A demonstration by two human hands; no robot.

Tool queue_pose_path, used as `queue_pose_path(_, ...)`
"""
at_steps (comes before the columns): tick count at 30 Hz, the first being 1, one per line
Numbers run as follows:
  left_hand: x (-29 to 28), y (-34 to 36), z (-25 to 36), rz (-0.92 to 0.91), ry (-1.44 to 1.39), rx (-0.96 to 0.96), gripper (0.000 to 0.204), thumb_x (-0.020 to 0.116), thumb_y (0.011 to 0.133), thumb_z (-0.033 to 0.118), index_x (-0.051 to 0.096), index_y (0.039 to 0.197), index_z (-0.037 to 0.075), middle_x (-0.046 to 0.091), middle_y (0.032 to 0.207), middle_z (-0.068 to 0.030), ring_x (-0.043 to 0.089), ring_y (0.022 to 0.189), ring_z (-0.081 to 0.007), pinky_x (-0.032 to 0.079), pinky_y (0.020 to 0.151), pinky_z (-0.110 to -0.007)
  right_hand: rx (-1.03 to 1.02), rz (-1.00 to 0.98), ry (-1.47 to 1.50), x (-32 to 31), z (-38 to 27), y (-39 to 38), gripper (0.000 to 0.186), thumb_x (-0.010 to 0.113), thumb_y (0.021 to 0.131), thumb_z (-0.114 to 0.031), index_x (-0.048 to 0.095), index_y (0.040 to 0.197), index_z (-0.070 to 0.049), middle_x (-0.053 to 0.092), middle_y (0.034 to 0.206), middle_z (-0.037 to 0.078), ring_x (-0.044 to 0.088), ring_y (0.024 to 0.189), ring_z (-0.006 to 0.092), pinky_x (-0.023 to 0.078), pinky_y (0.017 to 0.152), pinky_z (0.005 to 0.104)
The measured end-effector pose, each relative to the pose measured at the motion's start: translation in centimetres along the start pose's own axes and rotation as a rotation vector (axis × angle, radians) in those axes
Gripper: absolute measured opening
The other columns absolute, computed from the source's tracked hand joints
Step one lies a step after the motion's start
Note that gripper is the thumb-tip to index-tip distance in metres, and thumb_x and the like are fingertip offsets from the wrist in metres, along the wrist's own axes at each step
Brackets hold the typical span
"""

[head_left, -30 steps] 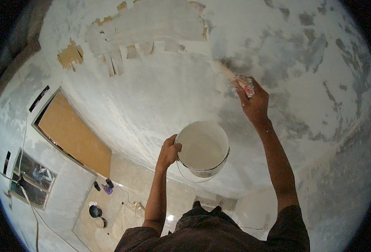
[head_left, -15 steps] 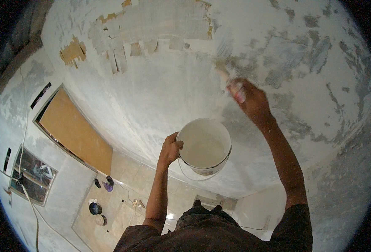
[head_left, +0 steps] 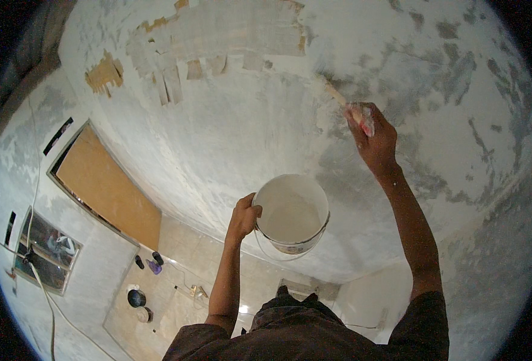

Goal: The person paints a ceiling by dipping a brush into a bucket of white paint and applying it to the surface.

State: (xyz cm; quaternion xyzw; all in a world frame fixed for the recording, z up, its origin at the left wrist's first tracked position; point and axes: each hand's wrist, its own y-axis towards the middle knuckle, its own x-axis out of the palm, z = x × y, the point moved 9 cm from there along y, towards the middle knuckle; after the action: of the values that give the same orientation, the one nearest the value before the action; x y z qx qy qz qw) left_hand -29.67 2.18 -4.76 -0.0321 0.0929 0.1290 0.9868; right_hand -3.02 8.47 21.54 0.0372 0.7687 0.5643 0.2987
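Observation:
My right hand (head_left: 374, 141) is raised at the wall, closed around the paint-smeared, red-marked handle of a brush (head_left: 336, 92); its pale far end reaches the wall, where the tip is blurred and hard to make out. Around it the wall (head_left: 392, 78) is patchy white and grey. My left hand (head_left: 243, 216) grips the rim of a white bucket (head_left: 293, 204) with a pale inside and a wire handle hanging below it, held in front of me at a lower height than the brush.
Peeling strips (head_left: 217, 30) mark the wall higher up. A tan door (head_left: 112, 186), a window (head_left: 49, 253) and hanging cables (head_left: 37, 277) are at the left. On the tiled floor (head_left: 181, 301) far below lie footwear (head_left: 156, 260), dark containers (head_left: 136, 298) and cords.
My right hand and brush dipped leftward, then moved up and slightly right along the wall. The bucket rose a little, then lowered slightly, still in my left hand.

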Motion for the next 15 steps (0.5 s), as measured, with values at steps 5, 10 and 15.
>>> queue_pose_path(5, 0.7, -0.2, 0.5, -0.006, -0.047, 0.031, 0.053, 0.048, 0.061, 0.013, 0.06, 0.108, -0.008, 0.059, 0.079, -0.0081, 0.052, 0.069, -0.0156, 0.044, 0.061, -0.028, -0.189, -0.366, -0.095, 5.4, 2.9, -8.0, 0.022, 0.065, 0.087, -0.019, 0.06, 0.106, -0.008, 0.065, 0.098, 0.014, 0.066, 0.086, 0.0322, 0.055, 0.072, 0.0406)
queue_pose_path(10, -0.3, 0.4, -0.9, 0.023, 0.021, 0.035, 0.05, 0.049, 0.061, 0.016, 0.062, 0.104, -0.007, 0.065, 0.083, -0.0191, 0.062, 0.074, -0.0266, 0.05, 0.066, -0.037, -0.135, -0.285, -0.007, 5.9, 3.4, -9.8, 0.02, 0.068, 0.086, -0.014, 0.06, 0.101, -0.003, 0.065, 0.099, 0.015, 0.067, 0.081, 0.0302, 0.056, 0.068, 0.037)
queue_pose_path(15, -0.4, 0.1, -1.2, 0.036, 0.05, 0.016, 0.049, 0.049, 0.061, 0.017, 0.062, 0.101, -0.007, 0.064, 0.077, -0.0194, 0.06, 0.07, -0.026, 0.049, 0.065, -0.036, 0.059, -0.056, -0.002, 1.3, 3.0, -4.0, 0.02, 0.062, 0.09, -0.02, 0.058, 0.104, -0.006, 0.064, 0.098, 0.017, 0.067, 0.079, 0.032, 0.055, 0.068, 0.0358)
